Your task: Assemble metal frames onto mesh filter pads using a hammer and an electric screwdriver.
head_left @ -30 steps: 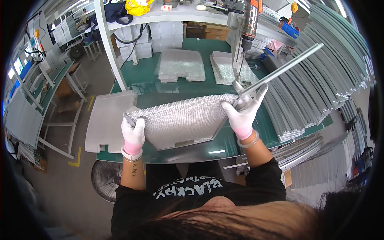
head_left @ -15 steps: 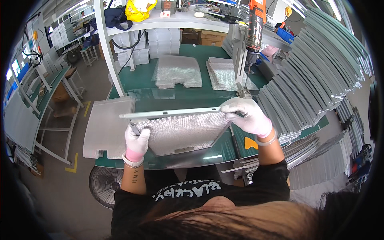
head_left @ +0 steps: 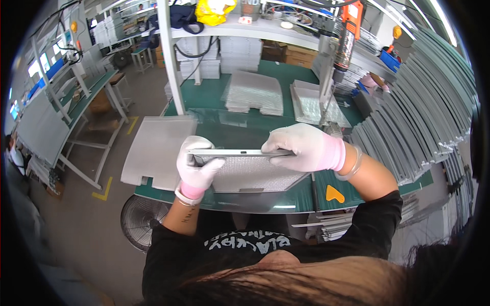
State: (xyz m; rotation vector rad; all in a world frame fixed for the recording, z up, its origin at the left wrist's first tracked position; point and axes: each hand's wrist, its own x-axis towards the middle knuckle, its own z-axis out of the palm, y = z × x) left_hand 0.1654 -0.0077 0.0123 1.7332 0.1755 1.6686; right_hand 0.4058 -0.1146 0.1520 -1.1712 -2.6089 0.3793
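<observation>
Between my hands is a silvery framed panel (head_left: 260, 176) with a textured, mesh-like face, tilted above the green bench top. Its pale metal edge bar, with a small dark slot, faces up. My left hand (head_left: 198, 166), in a white glove with a pink cuff, is closed around the left end of that edge, thumb on the near side. Gloved the same way, my right hand (head_left: 303, 148) pinches the edge right of the slot. Part of the panel's right top corner is hidden behind my right fingers.
Left of the panel lies a stack of pale flat sheets (head_left: 158, 148). Bubble-textured sheets (head_left: 255, 94) lie farther back. An orange power driver (head_left: 348, 35) hangs at the back right, beside a tall row of grey panels (head_left: 408, 117). A yellow-orange flat piece (head_left: 334, 194) rests near the front edge.
My right hand has slid inward along the panel's edge, and my left hand now wraps its left end. The panel has tipped, showing less of its face. The whole view has shifted.
</observation>
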